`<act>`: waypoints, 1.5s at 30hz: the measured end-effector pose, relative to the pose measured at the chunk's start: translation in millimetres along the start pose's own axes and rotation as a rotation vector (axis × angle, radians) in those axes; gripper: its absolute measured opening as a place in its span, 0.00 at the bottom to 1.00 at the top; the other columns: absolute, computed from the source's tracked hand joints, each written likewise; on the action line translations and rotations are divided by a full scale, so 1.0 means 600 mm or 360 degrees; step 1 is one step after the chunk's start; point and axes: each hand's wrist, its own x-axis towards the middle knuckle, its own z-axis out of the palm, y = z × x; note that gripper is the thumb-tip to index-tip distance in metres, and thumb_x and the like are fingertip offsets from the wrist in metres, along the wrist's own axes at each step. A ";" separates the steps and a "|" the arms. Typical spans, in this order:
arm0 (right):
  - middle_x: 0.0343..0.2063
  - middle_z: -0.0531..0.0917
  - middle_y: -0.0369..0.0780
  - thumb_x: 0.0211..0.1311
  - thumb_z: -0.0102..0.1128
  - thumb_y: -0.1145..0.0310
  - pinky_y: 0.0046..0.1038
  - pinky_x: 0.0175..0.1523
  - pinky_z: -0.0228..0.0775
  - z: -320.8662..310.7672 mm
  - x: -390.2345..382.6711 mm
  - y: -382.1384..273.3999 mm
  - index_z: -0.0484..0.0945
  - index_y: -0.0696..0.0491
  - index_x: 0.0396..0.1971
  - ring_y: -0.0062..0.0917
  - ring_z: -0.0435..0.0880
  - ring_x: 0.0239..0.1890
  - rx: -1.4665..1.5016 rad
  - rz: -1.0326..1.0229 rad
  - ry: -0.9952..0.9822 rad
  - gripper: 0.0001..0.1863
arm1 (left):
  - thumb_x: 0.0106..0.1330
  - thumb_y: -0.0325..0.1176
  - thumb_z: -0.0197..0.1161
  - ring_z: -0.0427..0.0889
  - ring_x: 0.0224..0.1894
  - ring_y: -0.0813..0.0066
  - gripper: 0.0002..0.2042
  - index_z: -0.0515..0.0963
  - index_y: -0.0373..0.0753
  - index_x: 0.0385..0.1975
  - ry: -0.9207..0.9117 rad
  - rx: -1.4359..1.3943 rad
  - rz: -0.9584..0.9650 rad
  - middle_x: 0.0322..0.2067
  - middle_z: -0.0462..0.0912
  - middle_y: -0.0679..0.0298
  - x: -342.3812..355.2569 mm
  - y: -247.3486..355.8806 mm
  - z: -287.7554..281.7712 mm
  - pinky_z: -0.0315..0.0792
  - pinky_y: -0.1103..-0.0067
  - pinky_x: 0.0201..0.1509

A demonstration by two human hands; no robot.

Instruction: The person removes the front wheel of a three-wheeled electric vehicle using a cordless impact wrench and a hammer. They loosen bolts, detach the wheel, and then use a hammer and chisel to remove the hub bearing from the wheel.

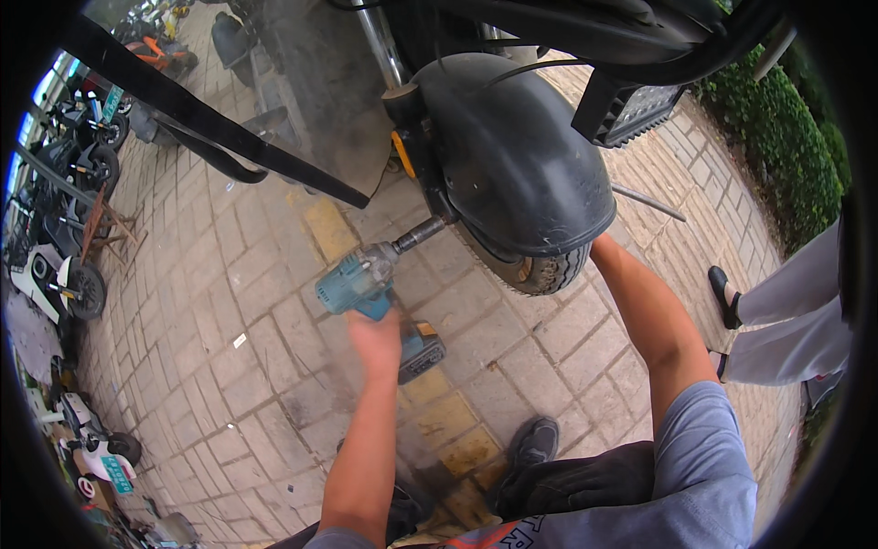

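My left hand (377, 342) is wrapped round the grip of a teal cordless impact wrench (352, 280), with its battery pack (422, 357) below. From the tool's nose a long dark socket (420, 234) reaches to the lower end of the fork beside the front wheel, at the axle. Above the ribbed tyre (556, 273) curves a scuffed black mudguard (512, 151). My right forearm (640, 302) extends to the wheel's other side, where tyre and mudguard hide the hand; its fingers do not show.
A thin metal rod (649, 202) juts out right of the wheel. A square lamp (631, 105) hangs above. A person in grey trousers (786, 316) stands at the right, near a hedge (777, 137). Parked scooters (69, 284) line the left. Paving bricks (238, 384) cover the ground.
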 end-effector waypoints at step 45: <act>0.27 0.76 0.45 0.66 0.50 0.60 0.31 0.31 0.64 -0.063 -0.003 -0.013 0.75 0.59 0.35 0.32 0.73 0.28 0.0170 0.0258 -0.0062 0.16 | 0.49 0.37 0.71 0.83 0.32 0.66 0.21 0.75 0.27 0.36 -0.0063 0.0034 -0.0073 0.29 0.84 0.53 -0.025 0.079 0.004 0.74 0.73 0.39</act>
